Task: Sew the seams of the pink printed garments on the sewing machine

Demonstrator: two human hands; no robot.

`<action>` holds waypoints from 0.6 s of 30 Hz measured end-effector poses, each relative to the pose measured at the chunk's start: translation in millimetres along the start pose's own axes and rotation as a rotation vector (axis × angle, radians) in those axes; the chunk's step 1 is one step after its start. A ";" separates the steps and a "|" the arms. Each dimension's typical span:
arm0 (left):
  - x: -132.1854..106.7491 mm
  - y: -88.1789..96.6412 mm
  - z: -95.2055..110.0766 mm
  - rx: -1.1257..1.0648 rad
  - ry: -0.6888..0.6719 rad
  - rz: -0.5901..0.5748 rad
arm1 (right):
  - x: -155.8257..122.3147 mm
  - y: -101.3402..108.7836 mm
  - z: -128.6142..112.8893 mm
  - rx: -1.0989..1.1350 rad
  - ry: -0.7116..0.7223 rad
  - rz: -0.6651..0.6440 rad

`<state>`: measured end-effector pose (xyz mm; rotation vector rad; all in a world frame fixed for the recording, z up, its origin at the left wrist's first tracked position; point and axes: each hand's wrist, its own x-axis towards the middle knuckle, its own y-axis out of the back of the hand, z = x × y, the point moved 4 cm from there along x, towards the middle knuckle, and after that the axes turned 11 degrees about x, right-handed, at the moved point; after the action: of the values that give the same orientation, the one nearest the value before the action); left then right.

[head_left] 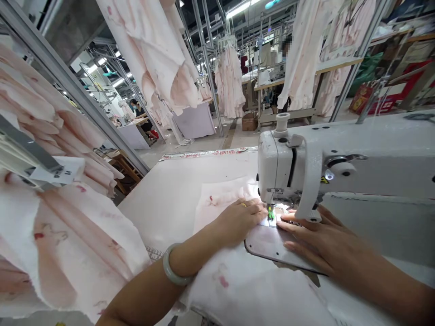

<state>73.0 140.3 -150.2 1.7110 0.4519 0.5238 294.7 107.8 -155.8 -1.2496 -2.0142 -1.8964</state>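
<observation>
Pink-printed white fabric, partly bunched

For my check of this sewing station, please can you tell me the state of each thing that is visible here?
Left hand: flat on the fabric, beside the needle.
Right hand: flat, fingertips near the presser foot.
Pink-printed white fabric: spread on the table, bunched in front.
Industrial sewing machine: lit at the needle.
Pale jade bangle: worn on the left wrist.
Ruffled garment: hanging.
Co-worker: seated at a distant table.
</observation>
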 end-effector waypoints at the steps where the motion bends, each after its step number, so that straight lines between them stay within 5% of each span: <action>1: -0.3 -0.7 -0.4 -0.019 0.003 0.009 | 1.0 1.3 -1.1 0.024 -0.006 -0.004; 7: -0.8 -5.3 -4.3 -0.104 0.039 0.020 | 1.3 2.5 -20.5 0.254 -0.051 -0.143; 15: -0.2 -11.0 -21.8 -0.184 0.067 0.080 | -7.2 -21.7 -45.2 0.404 -0.076 -0.244; 18: 0.3 -15.7 -49.3 -0.195 0.179 0.083 | -5.0 -16.0 -50.2 0.339 0.020 -0.107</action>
<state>44.8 183.1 -157.3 1.5062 0.4438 0.7610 266.0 63.6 -160.4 -1.0498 -2.3090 -1.5096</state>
